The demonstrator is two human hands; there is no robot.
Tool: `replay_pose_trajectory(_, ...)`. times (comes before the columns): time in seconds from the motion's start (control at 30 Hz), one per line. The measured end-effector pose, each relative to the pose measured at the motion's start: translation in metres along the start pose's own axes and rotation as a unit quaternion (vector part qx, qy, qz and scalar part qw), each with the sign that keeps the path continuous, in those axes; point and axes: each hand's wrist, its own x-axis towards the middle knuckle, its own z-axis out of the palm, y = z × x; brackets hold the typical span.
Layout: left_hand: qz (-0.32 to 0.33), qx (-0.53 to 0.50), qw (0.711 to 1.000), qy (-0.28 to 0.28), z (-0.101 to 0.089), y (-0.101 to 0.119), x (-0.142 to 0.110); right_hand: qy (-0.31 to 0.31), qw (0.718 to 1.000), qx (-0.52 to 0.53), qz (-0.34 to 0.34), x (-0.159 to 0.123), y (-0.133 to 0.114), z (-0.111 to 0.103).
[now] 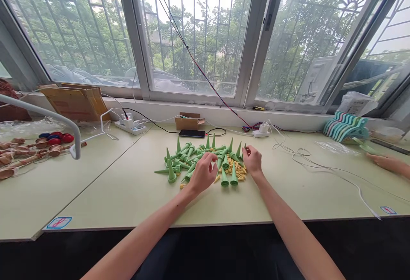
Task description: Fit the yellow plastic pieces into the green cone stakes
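My right hand (253, 161) is closed around a green plastic spike (245, 145), whose tip sticks up above the fingers. My left hand (203, 173) hovers at the front of the pile with loosely bent fingers apart, and I see nothing in it. Between and behind both hands lies a heap of green cone-shaped spikes (189, 151), some lying, some standing on their wide ends. Two upright green cones (234, 176) stand at the front. Small yellow pegs (241, 172) are scattered among them, partly hidden by the cones and hands.
Behind the pile are a black phone (192, 133) and a small open cardboard box (188, 122). Power strips (130, 126) and loose white cables (307, 160) lie around. Wooden pieces (41, 151) are at left, light-blue hangers (346, 127) at right. Another person's hand (387, 161) reaches in at right.
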Motion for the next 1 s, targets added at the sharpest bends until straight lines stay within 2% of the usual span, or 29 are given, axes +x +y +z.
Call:
replay_pose_trajectory(0.47, 0.003, -0.004, 1.000, -0.004, 0.000, 0.000, 0.000, -0.013, 1.000, 0.016, 0.019, -0.003, -0.011, -0.005)
replay_pose_trajectory(1.0, 0.010, -0.003, 1.000, -0.008, 0.000, 0.000, 0.000, 0.001, 1.000, 0.001, 0.028, -0.006, -0.019, -0.008)
